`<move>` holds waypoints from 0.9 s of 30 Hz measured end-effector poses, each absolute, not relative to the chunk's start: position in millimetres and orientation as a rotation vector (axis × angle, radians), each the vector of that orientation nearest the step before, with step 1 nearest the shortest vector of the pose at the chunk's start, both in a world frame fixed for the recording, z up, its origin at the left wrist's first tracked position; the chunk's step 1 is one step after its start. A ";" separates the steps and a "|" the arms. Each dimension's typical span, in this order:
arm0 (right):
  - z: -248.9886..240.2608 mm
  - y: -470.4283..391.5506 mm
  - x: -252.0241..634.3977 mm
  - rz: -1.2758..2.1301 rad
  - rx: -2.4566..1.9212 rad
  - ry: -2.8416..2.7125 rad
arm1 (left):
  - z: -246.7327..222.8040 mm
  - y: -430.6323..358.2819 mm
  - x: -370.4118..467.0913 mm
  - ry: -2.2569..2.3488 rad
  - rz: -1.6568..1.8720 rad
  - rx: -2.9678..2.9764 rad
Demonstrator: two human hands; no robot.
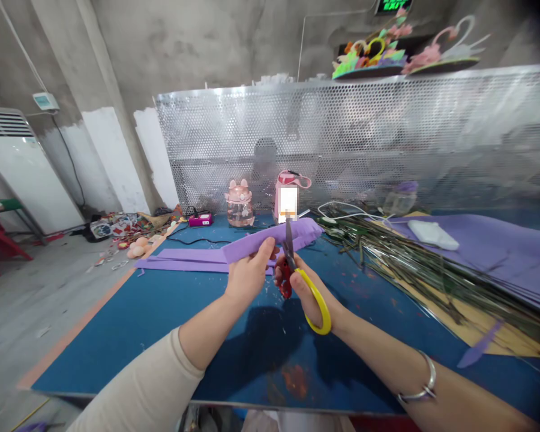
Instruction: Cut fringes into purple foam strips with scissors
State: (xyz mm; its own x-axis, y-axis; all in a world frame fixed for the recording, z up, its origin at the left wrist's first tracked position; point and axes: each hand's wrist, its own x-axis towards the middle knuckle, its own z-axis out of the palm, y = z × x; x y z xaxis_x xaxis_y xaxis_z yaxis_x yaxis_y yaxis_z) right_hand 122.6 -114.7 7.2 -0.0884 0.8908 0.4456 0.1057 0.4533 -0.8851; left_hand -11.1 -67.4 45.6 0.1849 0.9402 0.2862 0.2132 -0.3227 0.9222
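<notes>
My left hand (248, 270) pinches a long purple strip (247, 245), paper or felt by its look, above the table. The strip's right end looks fringed. In my right hand (312, 288) are scissors (315, 305) with one yellow and one red handle loop. Their dark blades point up and cross the strip just right of my left fingers. Whether the blades are parted is hard to see. Behind my left hand, more purple strips (184, 259) lie flat on the blue table.
The blue table (162, 324) carries a bundle of green stems (432, 282), a purple sheet (499, 234) and a white packet (433, 234) at right. A pink bottle (240, 204), a pink pouch (279, 201) and a magenta power box (200, 218) stand before the perforated metal panel (342, 132).
</notes>
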 end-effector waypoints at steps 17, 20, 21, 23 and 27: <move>1.6 -117.0 122.8 0.815 -0.987 -1.428 | 55.8 -74.5 -7.3 1.109 1.096 1.477; 1.7 -117.0 123.7 0.809 -0.993 -1.429 | 53.7 -74.2 -7.6 1.104 1.105 1.470; 1.7 -116.9 124.0 0.808 -1.000 -1.428 | 52.9 -74.0 -7.6 1.102 1.113 1.469; 1.7 -116.8 124.5 0.801 -1.023 -1.418 | 51.9 -73.5 -7.6 1.103 1.131 1.476; 3.0 -117.1 123.9 0.783 -1.069 -1.382 | 52.8 -73.2 -8.2 1.114 1.113 1.521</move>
